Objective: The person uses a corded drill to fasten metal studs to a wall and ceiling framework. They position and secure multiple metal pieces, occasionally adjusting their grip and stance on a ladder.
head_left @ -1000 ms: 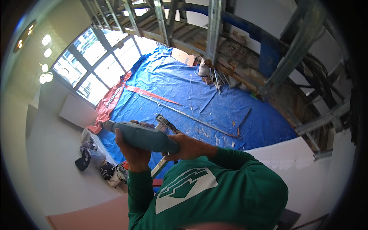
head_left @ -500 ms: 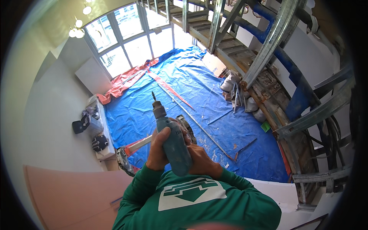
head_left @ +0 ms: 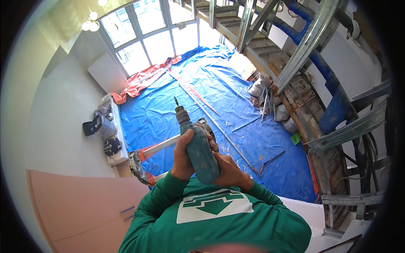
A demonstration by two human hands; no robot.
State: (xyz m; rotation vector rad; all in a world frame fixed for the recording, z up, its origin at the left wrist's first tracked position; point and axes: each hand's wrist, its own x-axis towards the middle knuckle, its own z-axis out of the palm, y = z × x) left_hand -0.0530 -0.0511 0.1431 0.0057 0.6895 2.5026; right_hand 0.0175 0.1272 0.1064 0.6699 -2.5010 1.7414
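Observation:
A teal power drill point(head_left: 201, 157) is held in front of my chest, with its chuck point(head_left: 182, 114) and thin bit point(head_left: 176, 101) pointing away and slightly left. My left hand point(head_left: 183, 157) grips the drill's left side, the thumb lying along the body. From the right, my right hand point(head_left: 231, 170) closes around its lower side, where the drill hides part of the fingers. Below and behind my hands is a ladder-like frame with a pale rail point(head_left: 162, 146) and a scuffed grey-and-orange end piece point(head_left: 138, 163).
Blue tarp point(head_left: 160, 111) covers the floor below, with strips and a long thin bar on it. At right runs a metal staircase frame point(head_left: 291, 101), with sacks point(head_left: 259, 86) beside it. Boxes and bags point(head_left: 105, 126) line the left wall. A pinkish panel point(head_left: 80, 202) stands near left.
The drill and both hands have shifted slightly right and up in view, the grip unchanged. The background has shifted a little too, as the view turned.

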